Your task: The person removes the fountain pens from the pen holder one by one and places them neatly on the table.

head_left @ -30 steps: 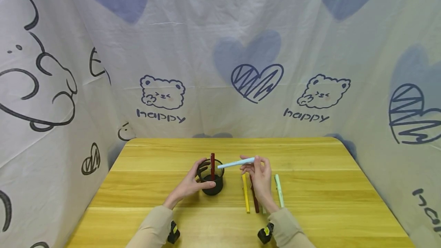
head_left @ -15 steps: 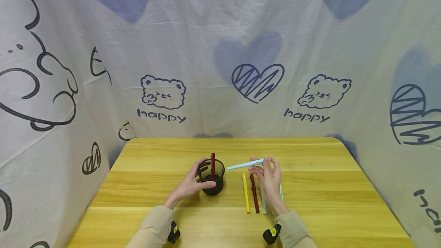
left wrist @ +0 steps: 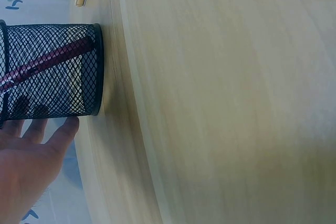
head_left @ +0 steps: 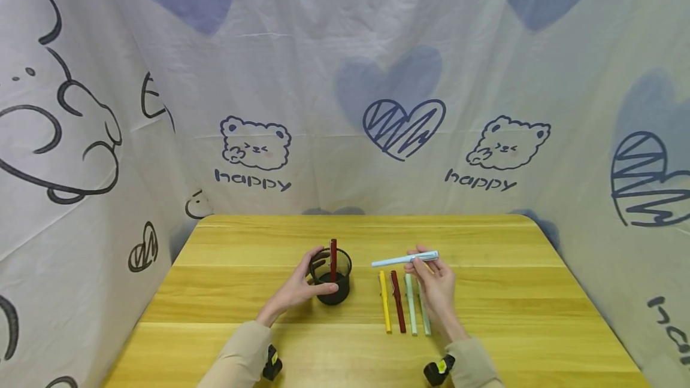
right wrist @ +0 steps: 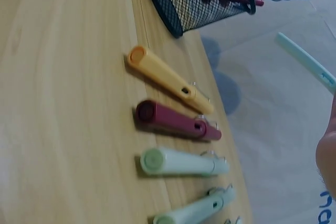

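Note:
My left hand (head_left: pixel 297 290) holds a black mesh pen holder (head_left: pixel 334 298) standing on the table, thumb on the near side and fingers round the far side. In the holder leans a dark red pen (head_left: pixel 333 256). My right hand (head_left: pixel 439 292) pinches a light blue pen (head_left: pixel 396 260), raised over the table and nearly level, its tip toward the holder. Below it lie a yellow pen (head_left: pixel 385 304), a second dark red pen (head_left: pixel 398 304) and two pale green pens (head_left: pixel 411 307), side by side. One green pen is partly hidden by the hand.
The wooden table (head_left: pixel 232 292) reaches a printed white cloth (head_left: pixel 323 154) hanging behind and at both sides. A metal clip (right wrist: pixel 233 220) shows at the bottom edge of the right wrist view; its pen is out of frame. Cameras sit at both wrists.
My right hand has moved right, away from the holder, carrying the light blue pen. The pens on the table show more fully now. My left hand and the holder have stayed in place.

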Demonstrator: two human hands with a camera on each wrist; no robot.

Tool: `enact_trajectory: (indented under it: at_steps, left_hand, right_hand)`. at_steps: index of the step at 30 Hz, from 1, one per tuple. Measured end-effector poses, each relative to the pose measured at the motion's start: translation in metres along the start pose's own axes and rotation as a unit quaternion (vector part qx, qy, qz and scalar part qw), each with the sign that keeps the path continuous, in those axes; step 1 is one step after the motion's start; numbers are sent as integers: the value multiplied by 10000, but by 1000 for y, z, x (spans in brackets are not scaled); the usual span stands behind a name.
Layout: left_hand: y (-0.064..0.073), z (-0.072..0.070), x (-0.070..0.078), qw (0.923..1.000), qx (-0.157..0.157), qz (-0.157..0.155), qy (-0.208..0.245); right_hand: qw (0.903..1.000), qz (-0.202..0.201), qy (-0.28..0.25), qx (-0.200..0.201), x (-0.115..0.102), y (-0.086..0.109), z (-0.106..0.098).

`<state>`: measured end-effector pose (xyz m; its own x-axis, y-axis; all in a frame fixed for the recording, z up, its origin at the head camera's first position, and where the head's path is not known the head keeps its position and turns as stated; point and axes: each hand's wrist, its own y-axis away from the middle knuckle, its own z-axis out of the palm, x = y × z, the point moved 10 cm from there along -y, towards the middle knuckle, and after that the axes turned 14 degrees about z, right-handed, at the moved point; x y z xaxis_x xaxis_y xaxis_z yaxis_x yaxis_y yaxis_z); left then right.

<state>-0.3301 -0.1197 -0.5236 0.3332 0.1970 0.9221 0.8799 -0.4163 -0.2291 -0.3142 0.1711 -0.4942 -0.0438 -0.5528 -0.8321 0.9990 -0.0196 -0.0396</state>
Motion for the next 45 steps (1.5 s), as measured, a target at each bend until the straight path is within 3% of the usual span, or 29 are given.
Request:
enact_trajectory:
  at_steps: [7,19,27,34,45]
  left_hand:
    - [-1,1,-2,10000,-21,43,-5]
    - [-2,1,1,9999,-36,110,111]
    - [-2,2,2,9998,-46,162,74]
    - [-3,2,1,9998,-61,191,68]
    - [-3,2,1,9998,-73,196,30]
  right_hand:
    - [9995,181,219,134,-1,3,-17]
    - [9982,-30,341,493,-11,7,-44]
    - [9876,-197,1143,1058,-19,12,-64]
    - [9907,-325,809,1048,-23,16,-75]
    - [9815,5,1067,1589,-25,19,-97]
